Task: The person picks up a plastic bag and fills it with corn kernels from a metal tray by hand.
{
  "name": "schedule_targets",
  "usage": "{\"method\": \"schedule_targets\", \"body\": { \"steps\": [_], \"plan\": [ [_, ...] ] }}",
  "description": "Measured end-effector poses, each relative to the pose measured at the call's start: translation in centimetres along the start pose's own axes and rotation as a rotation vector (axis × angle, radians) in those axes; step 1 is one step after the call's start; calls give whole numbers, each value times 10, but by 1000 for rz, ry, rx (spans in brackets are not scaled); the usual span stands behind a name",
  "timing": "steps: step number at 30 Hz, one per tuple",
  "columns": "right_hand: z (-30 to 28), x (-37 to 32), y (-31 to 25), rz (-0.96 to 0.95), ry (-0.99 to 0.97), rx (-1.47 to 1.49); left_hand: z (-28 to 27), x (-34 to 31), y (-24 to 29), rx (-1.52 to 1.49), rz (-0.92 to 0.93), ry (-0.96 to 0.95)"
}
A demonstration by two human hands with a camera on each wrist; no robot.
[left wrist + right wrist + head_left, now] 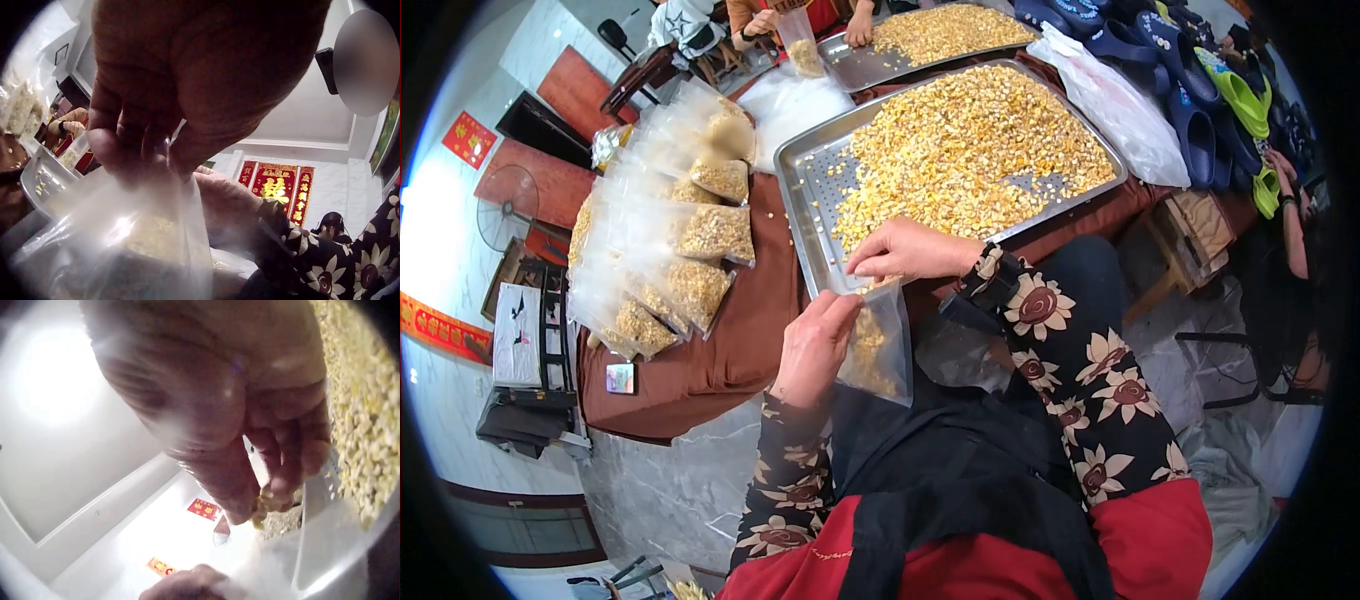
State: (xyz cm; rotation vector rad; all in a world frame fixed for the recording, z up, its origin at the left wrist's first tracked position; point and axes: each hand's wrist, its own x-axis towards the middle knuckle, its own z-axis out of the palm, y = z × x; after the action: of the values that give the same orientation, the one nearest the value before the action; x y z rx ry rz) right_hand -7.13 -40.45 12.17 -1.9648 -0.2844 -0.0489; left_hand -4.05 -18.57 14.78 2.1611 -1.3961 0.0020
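Note:
My left hand (812, 345) pinches the top edge of a clear plastic bag (878, 350), partly filled with yellow corn kernels and hanging over my lap. In the left wrist view, the bag (144, 250) drops below the curled fingers. My right hand (920, 250) is just above the bag's mouth, at the near corner of a metal tray (820, 185). Between its thumb and fingers, a few yellow kernels (264, 506) are pinched in the right wrist view. A broad heap of corn kernels (970, 150) covers most of the tray.
Several filled bags (700, 235) stand on the brown tablecloth (760, 300) to the left. Behind is a second tray (860, 68) of kernels, where another person's hand holds a bag (804, 55). White plastic (1110, 110) and a rack of slippers (1195, 130) are at right.

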Motion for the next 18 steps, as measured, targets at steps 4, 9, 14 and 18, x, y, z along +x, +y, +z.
{"method": "schedule_targets", "body": {
  "steps": [4, 9, 14, 18],
  "plan": [
    [-29, -7, -1, 182, 97, 97, -2, -2, -2, 10, -16, 7],
    [-100, -58, 48, 358, 181, -580, -2, -4, -8, -25, -15, 27],
    [-117, -92, 70, 585, 102, -615, -4, -2, -4, -53, -55, 23],
    [-93, -87, 74, 478, 170, -691, -3, -1, -1, -63, -67, 10]
  ]
}}
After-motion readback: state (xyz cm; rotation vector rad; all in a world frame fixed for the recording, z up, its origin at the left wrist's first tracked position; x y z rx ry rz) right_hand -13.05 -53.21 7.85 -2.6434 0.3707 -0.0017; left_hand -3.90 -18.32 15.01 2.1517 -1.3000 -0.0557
